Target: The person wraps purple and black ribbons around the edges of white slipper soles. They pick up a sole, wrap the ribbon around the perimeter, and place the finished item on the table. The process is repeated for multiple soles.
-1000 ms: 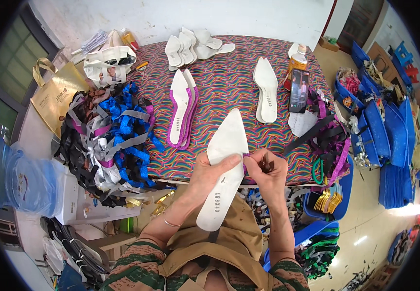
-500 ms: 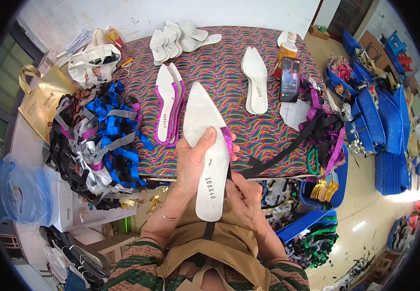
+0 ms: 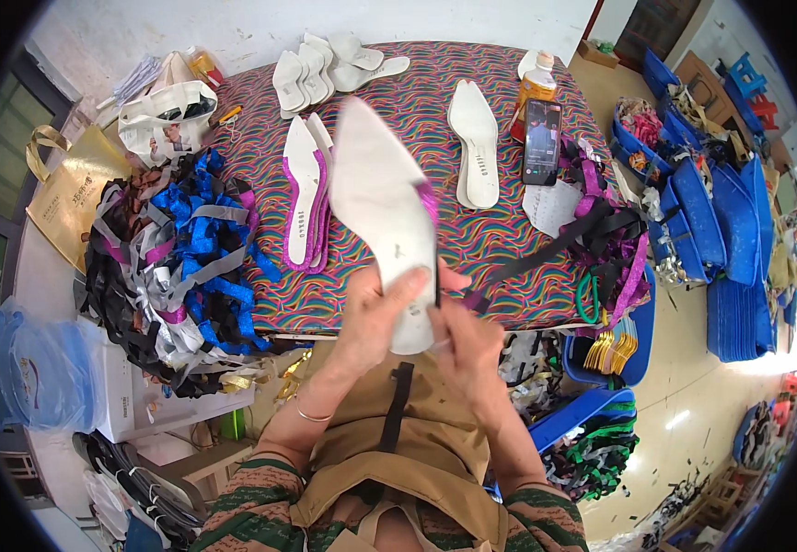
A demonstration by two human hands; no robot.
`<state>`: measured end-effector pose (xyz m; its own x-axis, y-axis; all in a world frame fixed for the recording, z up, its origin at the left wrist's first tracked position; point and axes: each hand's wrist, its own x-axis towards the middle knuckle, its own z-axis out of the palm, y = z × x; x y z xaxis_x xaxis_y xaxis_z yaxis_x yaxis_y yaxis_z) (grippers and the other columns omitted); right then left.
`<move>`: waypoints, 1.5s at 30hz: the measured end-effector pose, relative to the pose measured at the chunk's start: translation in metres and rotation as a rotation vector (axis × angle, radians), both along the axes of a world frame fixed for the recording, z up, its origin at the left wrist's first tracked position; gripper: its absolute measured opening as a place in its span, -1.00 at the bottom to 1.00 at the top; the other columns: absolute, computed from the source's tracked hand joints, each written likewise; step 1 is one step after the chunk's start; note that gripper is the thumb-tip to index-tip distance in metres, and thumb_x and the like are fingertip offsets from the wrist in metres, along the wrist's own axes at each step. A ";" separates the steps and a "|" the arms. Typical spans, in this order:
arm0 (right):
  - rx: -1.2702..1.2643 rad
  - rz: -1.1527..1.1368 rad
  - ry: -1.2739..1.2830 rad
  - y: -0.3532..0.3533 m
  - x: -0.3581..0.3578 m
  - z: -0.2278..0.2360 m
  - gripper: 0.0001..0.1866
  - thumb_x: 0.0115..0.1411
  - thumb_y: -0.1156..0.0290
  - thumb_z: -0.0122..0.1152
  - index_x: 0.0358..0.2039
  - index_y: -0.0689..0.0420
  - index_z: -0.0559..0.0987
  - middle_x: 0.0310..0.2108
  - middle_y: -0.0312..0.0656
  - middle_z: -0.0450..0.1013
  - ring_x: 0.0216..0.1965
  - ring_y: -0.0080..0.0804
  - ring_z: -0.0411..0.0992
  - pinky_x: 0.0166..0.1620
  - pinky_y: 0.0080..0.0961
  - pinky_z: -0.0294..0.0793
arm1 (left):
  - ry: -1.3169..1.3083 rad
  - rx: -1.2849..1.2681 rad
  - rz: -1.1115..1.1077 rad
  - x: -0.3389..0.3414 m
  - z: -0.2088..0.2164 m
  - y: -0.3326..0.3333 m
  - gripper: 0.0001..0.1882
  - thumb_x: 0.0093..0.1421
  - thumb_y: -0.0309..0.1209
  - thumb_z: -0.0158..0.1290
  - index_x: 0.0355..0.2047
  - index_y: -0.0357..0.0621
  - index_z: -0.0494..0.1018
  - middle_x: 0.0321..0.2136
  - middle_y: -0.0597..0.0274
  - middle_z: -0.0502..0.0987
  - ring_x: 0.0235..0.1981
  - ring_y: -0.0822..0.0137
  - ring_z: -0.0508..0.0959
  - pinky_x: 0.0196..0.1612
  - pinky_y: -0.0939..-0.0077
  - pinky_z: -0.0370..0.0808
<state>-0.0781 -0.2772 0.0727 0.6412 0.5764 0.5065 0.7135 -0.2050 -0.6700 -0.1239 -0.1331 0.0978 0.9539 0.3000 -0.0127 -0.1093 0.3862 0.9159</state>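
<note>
A white pointed insole is raised over the table's near edge, toe pointing away from me. My left hand is closed round its narrow rear part, thumb on top. Purple glitter strip follows part of its right edge; its black backing trails right across the table. At the insole's lower right edge, my right hand pinches the strip; the fingertips are partly hidden. Left of the held insole lie several purple-edged insoles in a stack. Plain white insoles lie farther right.
Tangled blue, black and silver strips heap at the left. More plain insoles stand at the back. A phone leans against a bottle, near purple strips. Blue bins stack on the floor at right.
The insole has moved away from me and slightly left. My left hand has shifted toward its heel end, and my right hand has moved up along the right edge.
</note>
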 end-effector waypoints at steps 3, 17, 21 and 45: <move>-0.045 0.073 0.176 -0.014 -0.013 -0.009 -0.80 0.07 0.63 0.18 -0.24 0.26 0.53 -0.48 -0.01 0.48 -0.49 -0.09 0.47 -0.40 -0.35 0.46 | 0.027 -0.151 0.000 0.003 0.011 0.003 -0.73 0.33 -0.36 -0.06 -0.14 -0.38 0.38 -0.45 0.06 0.52 -0.44 0.26 0.55 -0.33 0.38 0.52; 0.252 0.111 0.736 -0.007 0.037 0.027 -0.95 0.15 0.55 0.23 -0.40 0.27 0.57 -0.62 -0.42 0.37 -0.55 -0.79 0.25 -0.49 -0.72 0.21 | 0.043 -0.022 -0.291 -0.010 -0.010 -0.018 -0.86 0.27 -0.49 0.05 -0.23 -0.33 0.43 -0.55 0.10 0.55 -0.63 0.41 0.52 -0.58 0.55 0.44; 0.165 0.195 0.616 -0.015 0.056 0.041 -0.88 0.16 0.51 0.21 -0.39 0.33 0.57 -0.56 -0.30 0.45 -0.53 -0.65 0.36 -0.46 -0.58 0.38 | 0.120 -0.091 -0.332 -0.017 -0.005 -0.018 -0.82 0.25 -0.49 0.06 -0.20 -0.37 0.46 -0.49 0.04 0.59 -0.61 0.38 0.56 -0.56 0.57 0.47; 0.152 0.093 0.160 -0.023 -0.023 0.002 -0.78 0.08 0.62 0.27 -0.21 0.23 0.56 -0.65 -0.17 0.42 -0.69 -0.37 0.41 -0.60 -0.50 0.34 | -0.324 -0.760 0.068 0.011 0.010 0.011 -0.80 0.42 -0.26 -0.17 -0.26 -0.09 0.36 -0.60 0.39 0.27 -0.63 0.47 0.25 -0.55 0.48 0.23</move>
